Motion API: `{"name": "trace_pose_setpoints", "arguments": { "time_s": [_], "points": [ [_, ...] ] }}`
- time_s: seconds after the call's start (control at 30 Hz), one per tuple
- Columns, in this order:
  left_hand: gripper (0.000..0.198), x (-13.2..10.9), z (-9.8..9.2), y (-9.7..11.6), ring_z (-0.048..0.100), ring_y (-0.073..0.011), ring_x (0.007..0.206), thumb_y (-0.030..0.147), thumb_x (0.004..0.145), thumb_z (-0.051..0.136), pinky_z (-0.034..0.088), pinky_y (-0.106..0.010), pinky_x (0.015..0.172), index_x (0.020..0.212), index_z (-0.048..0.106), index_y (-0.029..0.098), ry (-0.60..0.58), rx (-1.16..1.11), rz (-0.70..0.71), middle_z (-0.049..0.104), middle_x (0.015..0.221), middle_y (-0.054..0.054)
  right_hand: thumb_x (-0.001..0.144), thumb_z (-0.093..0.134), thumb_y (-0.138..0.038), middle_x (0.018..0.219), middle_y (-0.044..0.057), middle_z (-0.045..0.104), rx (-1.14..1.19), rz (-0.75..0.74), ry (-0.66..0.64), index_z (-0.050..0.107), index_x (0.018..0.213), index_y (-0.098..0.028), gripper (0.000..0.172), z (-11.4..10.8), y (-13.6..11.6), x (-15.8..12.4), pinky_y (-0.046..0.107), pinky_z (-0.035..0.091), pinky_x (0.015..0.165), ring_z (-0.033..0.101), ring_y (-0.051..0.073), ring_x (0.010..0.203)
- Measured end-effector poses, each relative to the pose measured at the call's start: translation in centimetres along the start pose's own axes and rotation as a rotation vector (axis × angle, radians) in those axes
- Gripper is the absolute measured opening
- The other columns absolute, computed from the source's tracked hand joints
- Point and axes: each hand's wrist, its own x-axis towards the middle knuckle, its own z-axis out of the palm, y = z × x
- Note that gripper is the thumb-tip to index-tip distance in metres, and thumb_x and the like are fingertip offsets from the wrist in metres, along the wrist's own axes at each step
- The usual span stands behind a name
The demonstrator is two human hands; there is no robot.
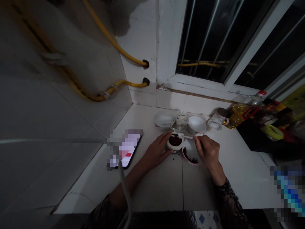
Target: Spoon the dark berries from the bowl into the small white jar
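My left hand [156, 151] is wrapped around a small white jar [175, 147], its thumb and fingers on either side. The jar's clear lid [179, 126] stands tipped back, and dark red contents fill the inside. My right hand [209, 151] pinches the handle of a white spoon [188, 137], whose far end reaches over the jar's mouth. Just below the spoon, a white bowl [187, 145] with a pink rim holds small dark bits. My right fingers hover at this bowl's right side and partly cover it. A few crumbs lie on the counter beside the jar.
Behind the jar stand two white bowls [164, 120] [196, 123]. To the right are a glass jar [221, 116], an oil bottle [238, 114] and a black box [250, 135]. A lit phone [130, 149] lies left on the counter [152, 187]; a pale cable [125, 187] hangs in front.
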Motion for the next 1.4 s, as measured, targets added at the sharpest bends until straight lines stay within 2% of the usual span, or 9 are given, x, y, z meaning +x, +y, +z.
{"name": "trace_pose_setpoints", "arguments": {
  "time_s": [0.17, 0.3, 0.4, 0.53, 0.63, 0.73, 0.93, 1.17, 1.4],
  "points": [
    [0.065, 0.0, 0.0, 0.0, 0.044, -0.0286, 0.138, 0.037, 0.094, 0.054, 0.041, -0.049, 0.112, 0.150, 0.025, 0.024, -0.011, 0.007, 0.001, 0.042, 0.150, -0.015, 0.097, 0.043, -0.048, 0.063, 0.006, 0.065, 0.098, 0.256, 0.032, 0.066, 0.070, -0.019, 0.046, -1.1, 1.5, -0.3, 0.025, 0.040, 0.056, 0.054, 0.013, 0.055],
    [0.064, -0.1, 0.0, 0.0, 0.044, -0.0282, 0.138, 0.039, 0.094, 0.054, 0.041, -0.048, 0.112, 0.149, 0.026, 0.023, -0.001, 0.007, -0.003, 0.042, 0.150, -0.015, 0.093, 0.042, -0.059, 0.055, 0.004, 0.060, 0.116, 0.408, -0.097, 0.062, 0.064, -0.018, 0.054, -1.5, 3.4, -0.9, 0.025, 0.034, 0.053, 0.049, 0.013, 0.050],
    [0.064, -0.1, 0.1, 0.0, 0.045, -0.0281, 0.138, 0.039, 0.094, 0.054, 0.042, -0.047, 0.113, 0.150, 0.026, 0.023, -0.001, 0.001, -0.009, 0.043, 0.150, -0.015, 0.092, 0.040, -0.060, 0.054, 0.005, 0.061, 0.013, 0.415, -0.241, 0.060, 0.059, -0.019, 0.056, -1.3, 4.7, -1.5, 0.026, 0.030, 0.053, 0.049, 0.014, 0.050],
    [0.065, -0.1, 0.0, 0.1, 0.044, -0.0283, 0.138, 0.038, 0.094, 0.054, 0.042, -0.047, 0.112, 0.150, 0.026, 0.023, 0.000, 0.004, -0.006, 0.042, 0.149, -0.015, 0.093, 0.038, -0.055, 0.056, 0.008, 0.063, -0.117, 0.405, -0.343, 0.060, 0.059, -0.021, 0.053, -0.8, 5.3, -1.8, 0.028, 0.026, 0.053, 0.053, 0.016, 0.053],
    [0.065, -0.1, -0.1, 0.1, 0.045, -0.0284, 0.137, 0.037, 0.093, 0.055, 0.042, -0.047, 0.112, 0.149, 0.026, 0.024, 0.005, 0.001, -0.005, 0.043, 0.148, -0.015, 0.093, 0.038, -0.052, 0.056, 0.007, 0.062, -0.046, 0.372, -0.410, 0.058, 0.059, -0.021, 0.050, -0.3, 4.8, -1.8, 0.028, 0.027, 0.054, 0.051, 0.016, 0.052],
    [0.065, 0.0, 0.0, 0.1, 0.045, -0.0286, 0.137, 0.036, 0.093, 0.056, 0.042, -0.048, 0.112, 0.149, 0.026, 0.024, -0.002, 0.001, -0.010, 0.043, 0.149, -0.015, 0.091, 0.041, -0.054, 0.053, 0.003, 0.055, 0.118, 0.363, -0.461, 0.053, 0.055, -0.021, 0.050, 0.0, 4.1, -1.8, 0.027, 0.027, 0.052, 0.044, 0.013, 0.051],
    [0.066, -0.1, -0.1, 0.1, 0.045, -0.0285, 0.138, 0.036, 0.093, 0.055, 0.042, -0.048, 0.112, 0.150, 0.024, 0.024, -0.008, -0.002, -0.005, 0.042, 0.150, -0.015, 0.082, 0.049, -0.067, 0.049, -0.003, 0.036, 0.449, 0.532, -0.453, 0.046, 0.051, -0.020, 0.056, -0.3, 3.6, -1.6, 0.024, 0.025, 0.047, 0.031, 0.010, 0.050],
    [0.065, -0.1, -0.1, 0.1, 0.045, -0.0286, 0.137, 0.036, 0.093, 0.055, 0.043, -0.047, 0.112, 0.150, 0.026, 0.024, -0.001, -0.011, -0.012, 0.043, 0.149, -0.015, 0.070, 0.056, -0.073, 0.048, -0.004, 0.033, 0.565, 0.690, -0.384, 0.051, 0.050, -0.019, 0.058, -0.9, 4.3, -1.2, 0.025, 0.022, 0.047, 0.027, 0.009, 0.049],
    [0.065, -0.1, 0.0, 0.0, 0.044, -0.0276, 0.138, 0.036, 0.093, 0.055, 0.043, -0.047, 0.112, 0.150, 0.024, 0.024, -0.001, -0.003, 0.001, 0.042, 0.149, -0.015, 0.067, 0.062, -0.073, 0.046, -0.005, 0.036, 0.651, 0.804, -0.354, 0.052, 0.050, -0.019, 0.058, -0.9, 5.6, -1.8, 0.024, 0.019, 0.043, 0.025, 0.008, 0.045]
  ]
}}
